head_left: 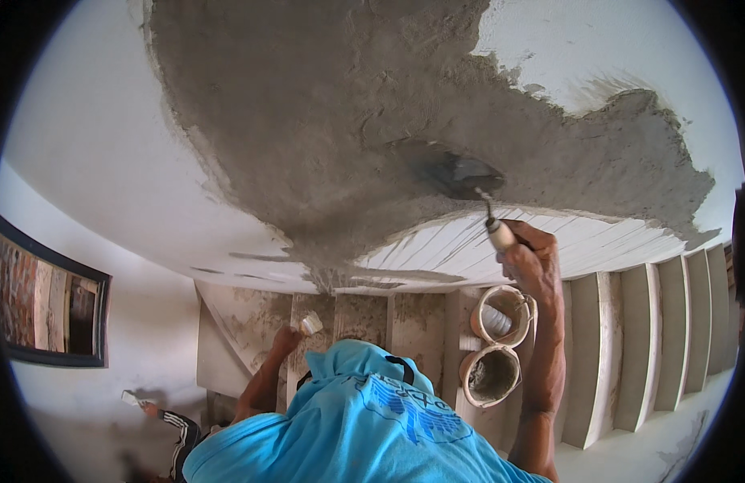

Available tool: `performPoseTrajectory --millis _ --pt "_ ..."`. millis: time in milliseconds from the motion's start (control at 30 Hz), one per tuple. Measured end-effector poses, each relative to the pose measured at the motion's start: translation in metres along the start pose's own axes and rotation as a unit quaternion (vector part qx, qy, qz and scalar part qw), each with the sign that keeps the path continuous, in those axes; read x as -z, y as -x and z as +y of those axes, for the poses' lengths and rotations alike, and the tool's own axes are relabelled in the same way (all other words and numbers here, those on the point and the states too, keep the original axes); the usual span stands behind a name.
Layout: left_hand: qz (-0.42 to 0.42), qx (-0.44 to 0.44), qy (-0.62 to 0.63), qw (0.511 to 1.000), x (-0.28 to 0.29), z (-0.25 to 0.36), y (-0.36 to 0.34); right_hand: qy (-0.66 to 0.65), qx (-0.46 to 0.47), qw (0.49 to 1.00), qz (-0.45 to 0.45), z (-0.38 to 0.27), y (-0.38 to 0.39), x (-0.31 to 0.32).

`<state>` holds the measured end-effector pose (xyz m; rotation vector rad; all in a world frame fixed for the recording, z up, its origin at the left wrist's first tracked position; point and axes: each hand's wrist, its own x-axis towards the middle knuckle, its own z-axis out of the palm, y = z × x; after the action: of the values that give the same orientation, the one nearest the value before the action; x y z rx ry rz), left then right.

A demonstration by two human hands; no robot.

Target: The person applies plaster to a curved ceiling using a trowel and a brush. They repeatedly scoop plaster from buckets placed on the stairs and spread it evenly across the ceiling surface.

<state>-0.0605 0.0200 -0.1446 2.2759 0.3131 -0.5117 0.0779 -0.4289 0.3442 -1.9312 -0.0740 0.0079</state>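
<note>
Grey plaster point(292, 113) spread ahead of right hand point(533, 256). Right hand gripped trowel point(477, 175) by handle. Blade point(461, 171) reached ahead and left from hand, long side running leftward, against plaster. Left hand point(287, 338) sat farther back, away from trowel, curled round small pale tool point(310, 324). Two buckets point(466, 380) stood behind right hand, bit left.

We get soft, fairly even light, its source unclear to us. A pale sheen catches the trowel point(469, 172), its blade smeared by motion. Faint shadow marks the white wall point(151, 318) at lower left; stairs point(669, 330) bow toward the black, blue-fringed rim.
</note>
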Motion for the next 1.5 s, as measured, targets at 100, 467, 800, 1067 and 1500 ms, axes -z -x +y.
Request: performPoseTrajectory --millis 100,467,800,1067,1500 --pt "0.02 -0.074 -0.056 0.996 -0.006 -0.025 -0.005 0.0 0.036 0.999 0.022 0.014 0.007 0.021" --pt "-0.014 0.006 0.001 1.0 0.002 0.011 0.0 0.065 0.05 0.996 -0.045 0.019 -0.008 -0.025" --pt "-0.026 0.025 -0.043 0.998 0.008 -0.005 0.012 -0.035 0.044 0.997 0.043 0.001 0.013 0.003" --pt "-0.02 0.023 -0.003 1.0 0.005 0.005 0.009 0.024 0.039 0.999 -0.013 0.012 -0.009 -0.016" --pt "-0.044 -0.07 -0.074 0.994 0.004 -0.012 -0.007 -0.063 0.028 0.998 0.012 0.01 0.016 0.004"
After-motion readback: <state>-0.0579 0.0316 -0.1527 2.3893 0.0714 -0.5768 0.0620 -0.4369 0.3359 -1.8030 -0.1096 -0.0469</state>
